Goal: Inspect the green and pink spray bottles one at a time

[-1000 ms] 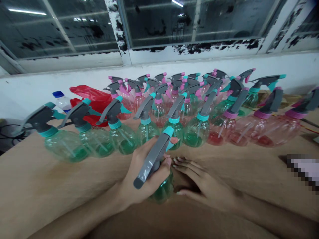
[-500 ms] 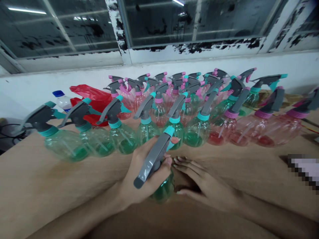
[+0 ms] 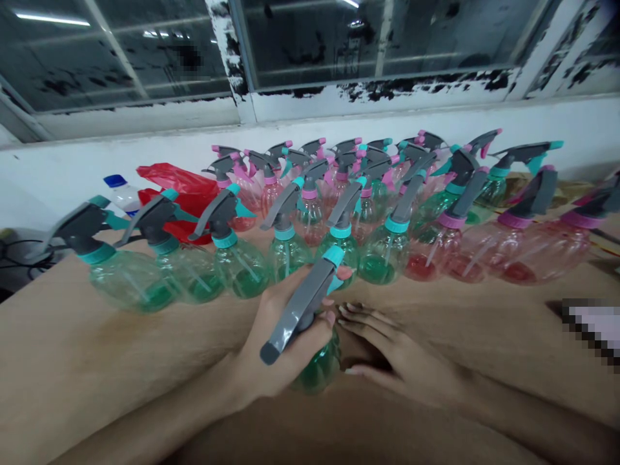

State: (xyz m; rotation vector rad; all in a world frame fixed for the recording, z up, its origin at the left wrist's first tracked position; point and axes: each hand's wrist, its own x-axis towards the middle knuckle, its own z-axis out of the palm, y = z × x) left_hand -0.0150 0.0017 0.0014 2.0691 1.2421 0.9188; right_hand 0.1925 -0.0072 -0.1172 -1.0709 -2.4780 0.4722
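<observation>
My left hand (image 3: pixel 285 342) is wrapped round the neck of a green spray bottle (image 3: pixel 320 368) with a grey head and turquoise nozzle. That bottle stands at the front, its neck hidden by my fingers. To its right, my right hand (image 3: pixel 382 349) rests palm down on the wooden table (image 3: pixel 203 413), fingers stretched out and holding nothing. Just beyond both hands runs a front row of spray bottles: green ones such as this clear-green bottle (image 3: pixel 382 261) at left and middle, and pink ones such as this bottle (image 3: pixel 523 255) at right.
Several more pink and green spray bottles (image 3: pixel 310 216) crowd behind the front row. A red plastic bag (image 3: pixel 169 187) and a white bottle with a blue cap (image 3: pixel 121 194) stand at back left. A blurred-out flat object (image 3: pixel 593 326) lies at right. Windows (image 3: pixel 387 45) rise behind.
Hardly anything differs. The view has shifted very slightly; both hands and the held spray bottle keep their places.
</observation>
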